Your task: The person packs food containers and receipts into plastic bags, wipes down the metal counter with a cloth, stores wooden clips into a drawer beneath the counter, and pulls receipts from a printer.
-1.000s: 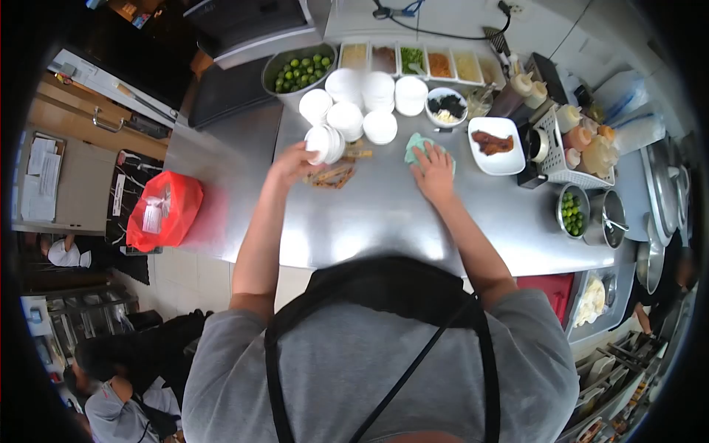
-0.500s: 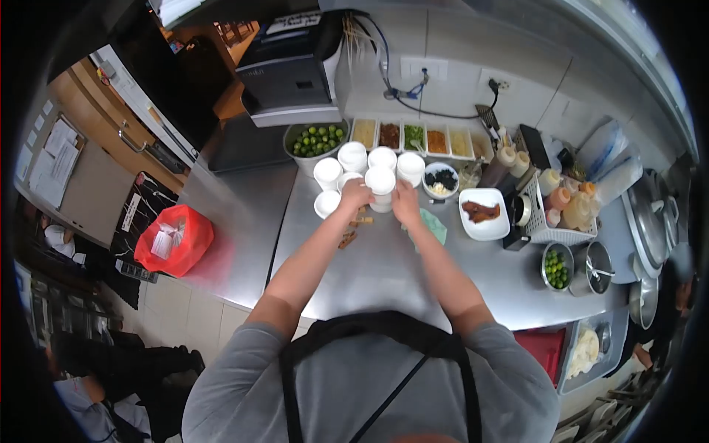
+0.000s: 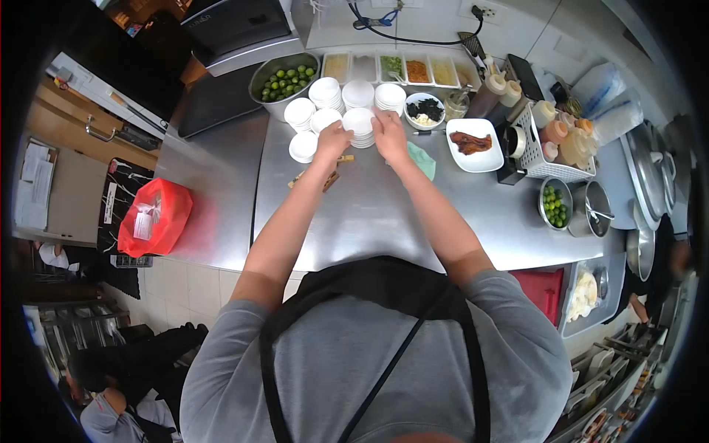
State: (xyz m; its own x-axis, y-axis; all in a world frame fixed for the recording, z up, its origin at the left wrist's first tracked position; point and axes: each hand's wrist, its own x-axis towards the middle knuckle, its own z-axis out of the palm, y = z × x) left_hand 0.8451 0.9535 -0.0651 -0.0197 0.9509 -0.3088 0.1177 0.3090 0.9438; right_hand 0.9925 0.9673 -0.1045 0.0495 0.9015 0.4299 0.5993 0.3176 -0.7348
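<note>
Several stacks of small white dishes (image 3: 298,112) stand together on the steel counter (image 3: 354,221). The front middle stack (image 3: 360,127) is between my two hands. My left hand (image 3: 334,140) has its fingers closed on the left side of that stack, and my right hand (image 3: 389,135) touches its right side with the fingers close together. Wooden clips (image 3: 330,180) lie just below my left hand. A green cloth (image 3: 422,160) lies to the right of my right hand, partly behind the wrist.
A bowl of limes (image 3: 288,81) and trays of toppings (image 3: 417,71) line the back. To the right are a white dish of meat (image 3: 473,144), a basket of bottles (image 3: 561,170) and metal pots (image 3: 588,209). A red bag (image 3: 156,218) sits left. Other people are at both edges.
My right hand has left the green cloth and come to the dish stack. My left hand has moved from the leftmost front dishes to the same stack. The view has also shifted.
</note>
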